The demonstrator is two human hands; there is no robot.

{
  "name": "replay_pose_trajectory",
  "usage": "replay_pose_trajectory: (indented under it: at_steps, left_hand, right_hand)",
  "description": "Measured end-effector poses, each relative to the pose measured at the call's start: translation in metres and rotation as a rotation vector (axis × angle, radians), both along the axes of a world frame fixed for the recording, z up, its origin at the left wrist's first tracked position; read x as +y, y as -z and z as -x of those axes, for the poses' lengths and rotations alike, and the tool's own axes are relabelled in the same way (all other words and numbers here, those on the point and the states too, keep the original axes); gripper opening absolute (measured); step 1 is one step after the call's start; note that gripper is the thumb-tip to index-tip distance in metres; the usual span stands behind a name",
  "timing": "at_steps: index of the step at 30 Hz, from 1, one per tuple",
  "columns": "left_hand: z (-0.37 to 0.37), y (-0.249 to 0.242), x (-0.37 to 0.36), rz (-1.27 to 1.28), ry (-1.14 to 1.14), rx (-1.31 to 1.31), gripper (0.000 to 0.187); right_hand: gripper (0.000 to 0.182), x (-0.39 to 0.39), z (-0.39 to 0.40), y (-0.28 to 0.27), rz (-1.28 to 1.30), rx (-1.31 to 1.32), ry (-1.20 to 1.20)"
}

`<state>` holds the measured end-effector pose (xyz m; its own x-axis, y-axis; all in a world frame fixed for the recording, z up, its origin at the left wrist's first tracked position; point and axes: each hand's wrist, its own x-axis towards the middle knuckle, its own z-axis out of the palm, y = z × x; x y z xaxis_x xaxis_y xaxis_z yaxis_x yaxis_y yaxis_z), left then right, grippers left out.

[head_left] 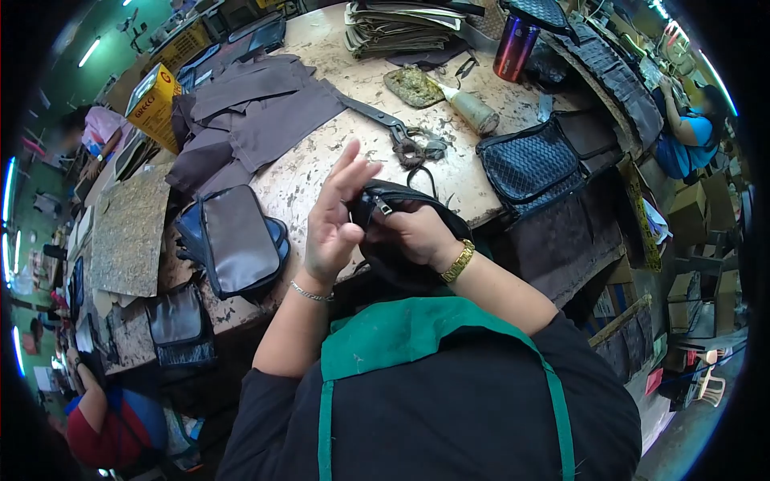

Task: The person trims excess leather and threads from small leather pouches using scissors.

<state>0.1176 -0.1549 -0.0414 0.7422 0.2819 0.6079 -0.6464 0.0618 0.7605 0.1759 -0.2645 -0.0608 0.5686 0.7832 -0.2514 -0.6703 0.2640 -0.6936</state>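
A black zippered pouch [405,192] is held in front of my body at the table's near edge. My right hand [421,234], with a gold watch at its wrist, has its fingers wrapped round the pouch near the metal zipper pull [382,205]. Beside the pouch's left end my left hand [330,228] is raised with fingers stretched out and thumb apart. The pouch's lower part lies in shadow, partly hidden behind my right hand. Large dark scissors [393,128] rest on the table just beyond the pouch.
Stacked dark pouches [241,240] lie at left, below brown fabric pieces [265,120] and a yellow box [155,104]. At right are a woven-pattern black bag [533,168] and a tumbler [516,48]. A glue-stained bottle [473,111] lies beyond the scissors. Other people sit at both sides.
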Motion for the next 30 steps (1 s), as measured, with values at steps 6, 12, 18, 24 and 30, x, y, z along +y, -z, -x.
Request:
replay_pose_trajectory:
  at_steps: [6, 12, 18, 24, 30]
  left_hand:
    - [0.007, 0.019, 0.017, -0.582, -0.111, 0.225, 0.086]
    - [0.008, 0.026, 0.01, -0.154, 0.02, 0.257, 0.084]
    - [0.006, 0.052, 0.012, -0.35, 0.01, 0.274, 0.083]
    - [0.007, 0.046, -0.01, -0.392, -0.175, 0.169, 0.088]
    - [0.008, 0.038, -0.004, -0.704, -0.306, 0.207, 0.079]
  right_hand:
    - [0.017, 0.008, 0.0, 0.011, 0.064, -0.335, -0.05]
    - [0.022, 0.001, 0.001, 0.007, 0.218, -0.605, -0.035]
    - [0.024, -0.022, 0.012, -0.004, 0.295, -0.78, 0.09]
    - [0.011, -0.023, 0.017, -0.01, 0.038, -0.054, 0.09]
    - [0.008, -0.02, 0.016, -0.007, -0.053, 0.015, 0.244]
